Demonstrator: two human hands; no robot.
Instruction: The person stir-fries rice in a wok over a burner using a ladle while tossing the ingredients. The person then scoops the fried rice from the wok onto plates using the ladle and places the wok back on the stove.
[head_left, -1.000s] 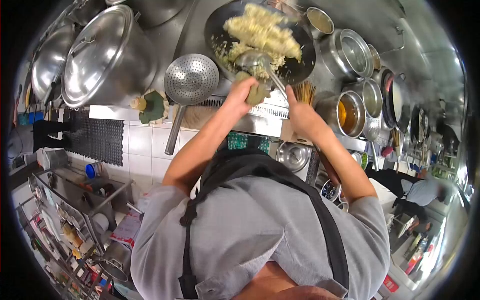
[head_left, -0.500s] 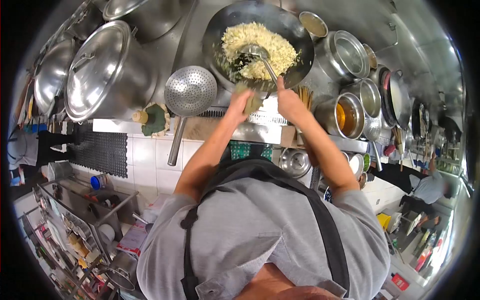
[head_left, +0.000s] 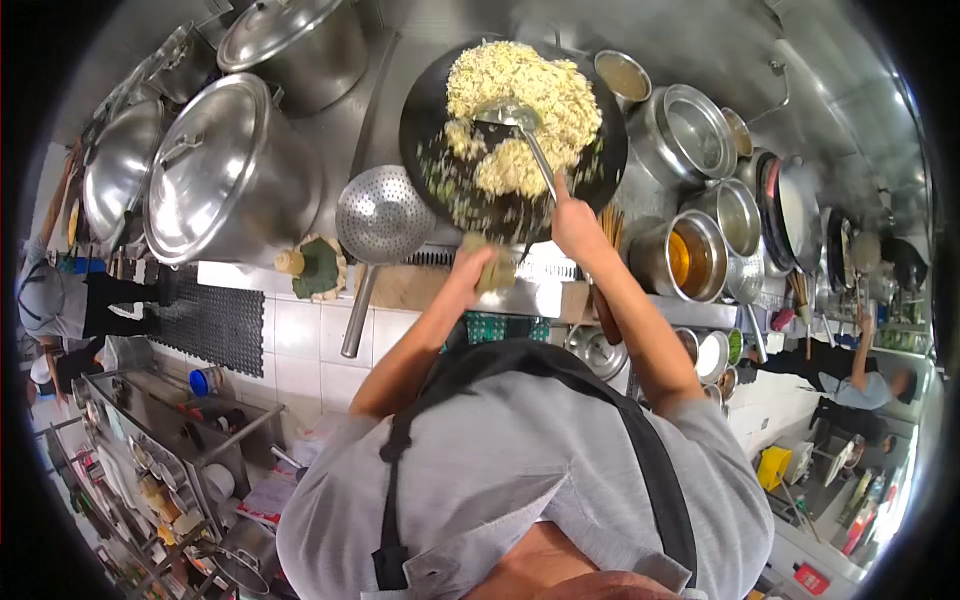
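A large dark wok [head_left: 425, 110] stands on the stove at the top centre, with a mass of yellowish fried rice [head_left: 530, 80] and green bits in it. My left hand [head_left: 472, 272] is closed round a folded greenish cloth [head_left: 495, 270] at the wok's near rim. My right hand [head_left: 580, 228] grips the handle of a metal ladle [head_left: 515, 113], its index finger stretched along the shaft. The ladle's bowl lies in the middle of the wok, against the rice. Some grains are blurred by motion.
To the left are a perforated strainer [head_left: 385, 213] and large lidded pots [head_left: 215, 170]. On the right stand a pot of orange liquid [head_left: 690, 258], more metal pots [head_left: 698, 128] and bamboo sticks [head_left: 611, 225]. Other people [head_left: 860, 385] stand at far right and far left.
The rice, lifted in a clump a second ago, now lies spread in the wok. The wok and both hands sit lower in view. Both hands keep their holds.
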